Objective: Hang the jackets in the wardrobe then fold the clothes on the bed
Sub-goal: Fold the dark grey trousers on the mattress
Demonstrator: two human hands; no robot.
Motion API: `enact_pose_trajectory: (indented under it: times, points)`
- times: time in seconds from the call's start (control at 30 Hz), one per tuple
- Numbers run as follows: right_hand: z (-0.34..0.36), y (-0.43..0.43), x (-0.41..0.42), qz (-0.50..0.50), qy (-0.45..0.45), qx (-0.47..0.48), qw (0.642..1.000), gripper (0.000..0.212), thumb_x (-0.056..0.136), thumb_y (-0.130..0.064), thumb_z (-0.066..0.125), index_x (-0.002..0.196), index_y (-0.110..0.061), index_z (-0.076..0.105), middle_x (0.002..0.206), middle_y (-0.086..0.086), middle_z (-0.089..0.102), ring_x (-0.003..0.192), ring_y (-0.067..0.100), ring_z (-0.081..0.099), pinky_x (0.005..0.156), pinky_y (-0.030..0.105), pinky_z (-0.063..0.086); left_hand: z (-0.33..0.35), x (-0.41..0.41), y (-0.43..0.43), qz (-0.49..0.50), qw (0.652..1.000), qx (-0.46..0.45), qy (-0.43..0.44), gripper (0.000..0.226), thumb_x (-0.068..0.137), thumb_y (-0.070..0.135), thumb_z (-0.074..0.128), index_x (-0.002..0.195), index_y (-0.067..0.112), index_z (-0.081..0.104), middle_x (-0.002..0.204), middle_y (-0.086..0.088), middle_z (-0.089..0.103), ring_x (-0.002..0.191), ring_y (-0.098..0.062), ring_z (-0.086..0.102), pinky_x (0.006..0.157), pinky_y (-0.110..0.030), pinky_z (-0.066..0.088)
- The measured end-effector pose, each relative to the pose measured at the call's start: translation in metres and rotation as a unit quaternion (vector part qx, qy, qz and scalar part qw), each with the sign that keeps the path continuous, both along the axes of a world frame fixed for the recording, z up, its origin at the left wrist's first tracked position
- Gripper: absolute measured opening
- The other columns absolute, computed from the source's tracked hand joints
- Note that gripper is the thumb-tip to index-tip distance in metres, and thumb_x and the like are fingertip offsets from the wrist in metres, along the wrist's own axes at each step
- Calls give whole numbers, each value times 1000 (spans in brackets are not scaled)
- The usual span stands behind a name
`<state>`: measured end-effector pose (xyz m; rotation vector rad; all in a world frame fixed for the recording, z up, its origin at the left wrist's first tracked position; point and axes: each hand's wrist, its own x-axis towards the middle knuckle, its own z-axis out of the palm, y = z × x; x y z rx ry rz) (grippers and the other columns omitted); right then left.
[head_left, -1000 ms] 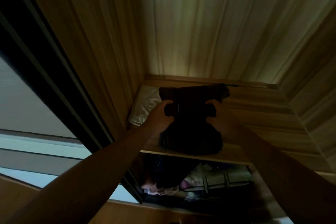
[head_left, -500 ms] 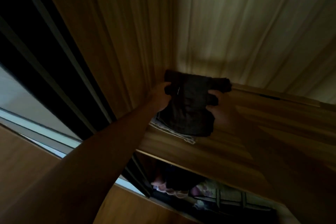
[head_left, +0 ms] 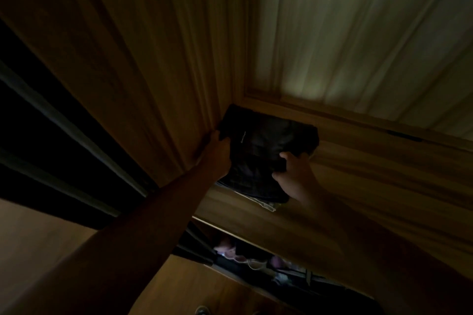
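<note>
A folded dark garment (head_left: 258,153) lies in the back left corner of a high wooden wardrobe shelf (head_left: 371,186), on top of a pale folded cloth (head_left: 267,204) whose edge peeks out below it. My left hand (head_left: 217,153) grips the garment's left edge, close to the wardrobe's side wall. Over on the right edge, my right hand (head_left: 291,176) holds it with thumb and fingers curled around the fabric. Both arms reach up from below.
The wardrobe's wooden side wall (head_left: 153,71) rises at left, its back panel (head_left: 358,33) is lit at the top. A dark sliding door frame (head_left: 64,148) runs along the left. Under the shelf, several pale and pink clothes (head_left: 238,253) lie in a lower compartment.
Both hands have pushed the dark garment further back and left into the shelf corner, over the pale cloth. The camera view has tilted and shifted.
</note>
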<state>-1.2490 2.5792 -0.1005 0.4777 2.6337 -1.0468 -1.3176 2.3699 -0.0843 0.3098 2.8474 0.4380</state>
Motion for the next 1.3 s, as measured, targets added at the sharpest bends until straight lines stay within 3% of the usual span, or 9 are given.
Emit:
enact_pose_trajectory:
  times: [0.1,0.2,0.33,0.53,0.67,0.8,0.93,1.1,1.3]
  points:
    - [2,7,-1,38,6,159,987,55,95,-47,57,146,-31,42,148,16,27,127,37,48,97,44,47,-4,-4,5,-10,999,-21,23,57,95,11,55,150,15,38,163,-17,11,146,-38,25,118,-46,28]
    - [-5,14,-17,84,71,264,958,68,95,-68,40,153,-34,29,163,15,5,149,43,13,114,59,27,-14,-13,18,-44,996,-31,74,66,104,30,45,160,22,13,167,-14,1,153,-34,4,121,-49,22]
    - [-35,12,-33,150,64,303,939,94,85,-87,14,160,-32,1,168,10,-14,153,36,-19,117,66,-9,-46,-16,16,-72,990,-56,108,69,105,53,27,160,27,-4,168,-10,-6,154,-29,-8,123,-47,18]
    - [-79,17,-39,90,100,213,968,97,78,-95,12,158,-40,0,168,4,-14,153,26,-22,118,66,-9,-81,-27,11,-56,991,-32,119,74,95,64,9,160,28,12,168,-7,5,155,-25,3,123,-42,17]
    - [-67,20,-44,115,53,211,969,97,79,-93,15,158,-39,-5,167,4,-20,152,28,-24,118,66,-5,-77,-28,14,-68,986,-75,130,68,101,57,22,160,25,13,168,-12,9,155,-30,5,123,-44,18]
    - [-47,10,-16,148,42,253,955,82,94,-77,17,161,-32,4,169,12,-8,154,37,-9,120,65,3,-66,6,9,-58,985,-107,119,65,103,55,26,160,24,16,167,-11,13,154,-31,7,120,-46,25]
    - [-23,1,34,202,71,227,950,68,100,-64,34,157,-28,31,166,11,20,153,34,12,120,52,23,-52,68,-14,-59,995,-43,71,63,104,46,43,156,15,29,165,-15,18,154,-34,10,124,-44,15]
    - [20,-29,72,257,139,201,935,45,96,-47,55,135,-25,59,129,6,60,120,27,53,93,41,49,-19,135,-54,-40,997,58,17,60,103,39,49,155,16,32,164,-8,23,152,-23,21,122,-32,18]
    - [45,-84,115,354,53,78,930,35,95,-51,59,123,-31,64,117,-8,68,103,11,65,77,24,46,7,214,-112,56,994,85,-44,42,97,46,55,137,35,53,125,5,68,106,-14,67,85,-27,51]
